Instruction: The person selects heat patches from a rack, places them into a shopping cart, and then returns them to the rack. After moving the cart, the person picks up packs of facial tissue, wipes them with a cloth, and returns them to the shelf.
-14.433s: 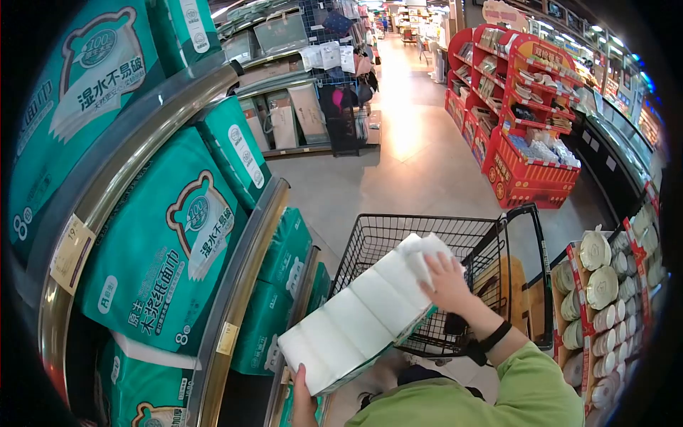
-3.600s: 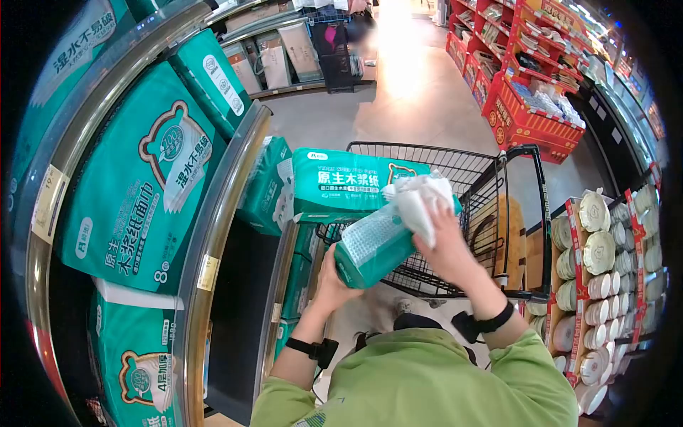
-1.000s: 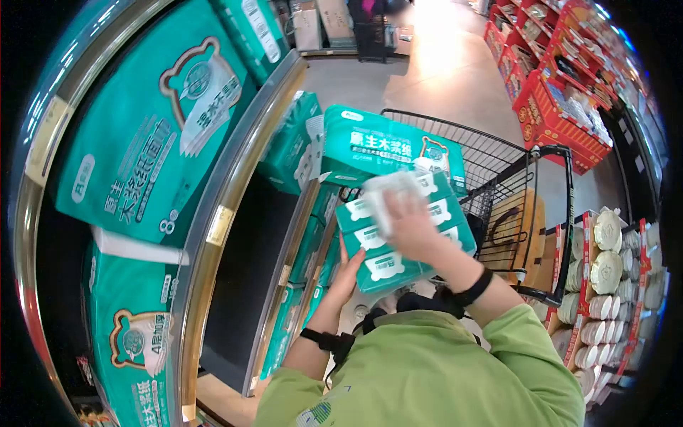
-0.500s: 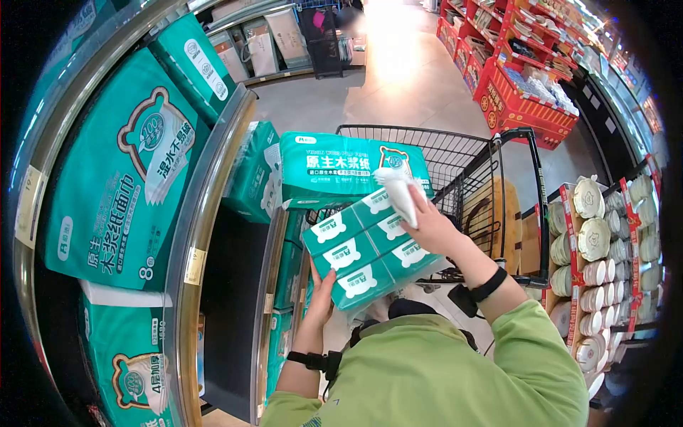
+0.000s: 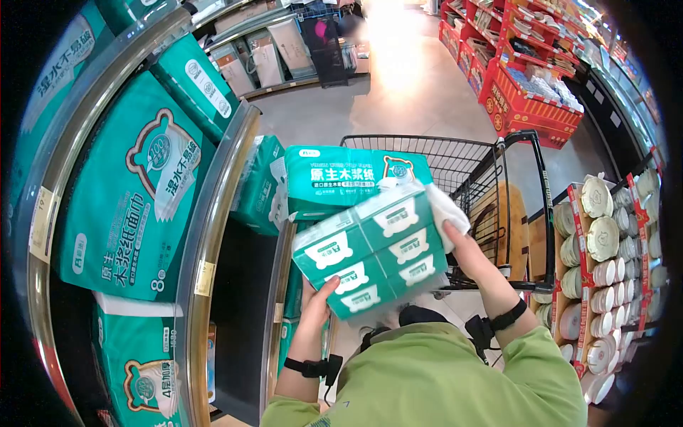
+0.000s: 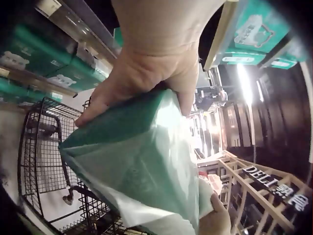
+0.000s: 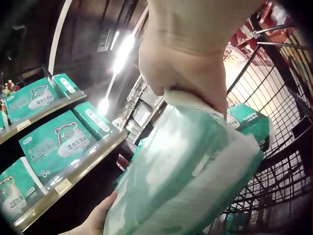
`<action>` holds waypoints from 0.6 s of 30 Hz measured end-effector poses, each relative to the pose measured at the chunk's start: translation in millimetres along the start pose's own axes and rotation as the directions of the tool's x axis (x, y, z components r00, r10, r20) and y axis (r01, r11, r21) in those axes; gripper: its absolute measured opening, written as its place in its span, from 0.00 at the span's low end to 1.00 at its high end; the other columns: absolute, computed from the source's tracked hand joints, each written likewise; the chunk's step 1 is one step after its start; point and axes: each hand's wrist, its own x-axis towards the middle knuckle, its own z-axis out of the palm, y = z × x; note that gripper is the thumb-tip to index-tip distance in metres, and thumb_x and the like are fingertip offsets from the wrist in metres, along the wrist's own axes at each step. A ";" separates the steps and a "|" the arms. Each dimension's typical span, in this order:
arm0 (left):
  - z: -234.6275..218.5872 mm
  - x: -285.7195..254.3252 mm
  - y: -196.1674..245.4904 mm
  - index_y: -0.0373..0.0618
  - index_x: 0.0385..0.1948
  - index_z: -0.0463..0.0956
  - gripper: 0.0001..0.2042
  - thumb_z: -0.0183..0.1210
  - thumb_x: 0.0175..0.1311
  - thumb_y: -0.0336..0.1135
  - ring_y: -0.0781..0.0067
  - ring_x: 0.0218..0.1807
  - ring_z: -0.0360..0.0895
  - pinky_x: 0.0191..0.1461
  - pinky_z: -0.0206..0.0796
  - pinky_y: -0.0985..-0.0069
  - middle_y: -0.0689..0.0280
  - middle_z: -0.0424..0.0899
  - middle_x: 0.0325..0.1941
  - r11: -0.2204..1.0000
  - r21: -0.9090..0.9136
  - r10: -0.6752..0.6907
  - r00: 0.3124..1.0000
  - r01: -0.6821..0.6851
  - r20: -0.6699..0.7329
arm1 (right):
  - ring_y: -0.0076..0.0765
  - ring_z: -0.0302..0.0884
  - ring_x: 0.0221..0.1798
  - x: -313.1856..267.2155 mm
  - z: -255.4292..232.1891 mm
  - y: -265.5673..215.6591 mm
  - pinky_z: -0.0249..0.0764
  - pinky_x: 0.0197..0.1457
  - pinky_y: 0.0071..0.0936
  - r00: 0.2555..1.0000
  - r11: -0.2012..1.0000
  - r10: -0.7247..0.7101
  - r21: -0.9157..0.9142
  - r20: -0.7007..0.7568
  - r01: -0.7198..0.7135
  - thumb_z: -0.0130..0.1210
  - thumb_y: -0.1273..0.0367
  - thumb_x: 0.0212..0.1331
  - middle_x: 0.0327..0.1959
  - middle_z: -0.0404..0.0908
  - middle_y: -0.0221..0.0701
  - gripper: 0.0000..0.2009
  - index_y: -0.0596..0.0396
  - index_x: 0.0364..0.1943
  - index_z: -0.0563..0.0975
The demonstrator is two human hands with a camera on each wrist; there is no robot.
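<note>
A green plastic-wrapped multipack of tissues [image 5: 370, 260] is held tilted in front of the body, its face with several white bear-shaped labels toward me. My left hand [image 5: 317, 302] grips its lower left edge, thumb on the labelled face. At the opposite end, my right hand [image 5: 466, 255] holds a folded white cloth [image 5: 448, 210] against the pack's side. The left wrist view shows left fingers spread over one end of the tissue pack [image 6: 132, 156]. In the right wrist view, the cloth [image 7: 190, 101] lies between the right hand and the wrapping.
Another green tissue pack [image 5: 356, 178] lies just beyond, overlapping the black wire shopping cart [image 5: 455, 153]. More large packs [image 5: 135, 192] fill the metal-edged shelves [image 5: 213, 235] at left. Stacked dishes [image 5: 594, 285] stand at right, with a red display stand [image 5: 530, 107] farther back.
The pack has been turned several times, from its white side to its labelled face. Over the last half second, my right hand and cloth have moved from its top corner to its right side.
</note>
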 end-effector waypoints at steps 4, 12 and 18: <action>-20.6 14.0 -12.6 0.41 0.64 0.43 0.44 0.66 0.48 0.23 0.64 0.61 0.66 0.61 0.62 0.66 0.56 0.66 0.59 0.897 0.297 0.300 0.945 -0.327 0.133 | 0.28 0.61 0.63 2.8 7.8 -7.9 0.56 0.65 0.27 0.997 0.980 -0.078 0.183 -0.003 0.077 0.45 0.53 0.66 0.61 0.66 0.31 0.29 0.57 0.64 0.60; -41.2 12.1 -41.9 0.42 0.65 0.32 0.53 0.70 0.44 0.23 0.65 0.62 0.63 0.64 0.56 0.67 0.55 0.61 0.62 0.784 0.512 0.300 0.937 -0.350 0.181 | 0.44 0.56 0.66 1.3 33.3 -32.1 0.53 0.67 0.39 0.805 0.634 -0.588 -0.569 0.084 0.523 0.48 0.59 0.63 0.60 0.64 0.40 0.25 0.61 0.60 0.64; -13.9 8.1 -28.1 0.42 0.65 0.31 0.54 0.70 0.43 0.22 0.65 0.63 0.63 0.65 0.56 0.65 0.54 0.61 0.63 0.782 0.437 0.405 0.895 -0.445 0.186 | 0.50 0.43 0.73 -17.0 118.1 -34.6 0.37 0.71 0.59 0.670 -0.146 -0.340 -0.741 0.660 0.655 0.55 0.61 0.50 0.67 0.58 0.41 0.29 0.53 0.59 0.68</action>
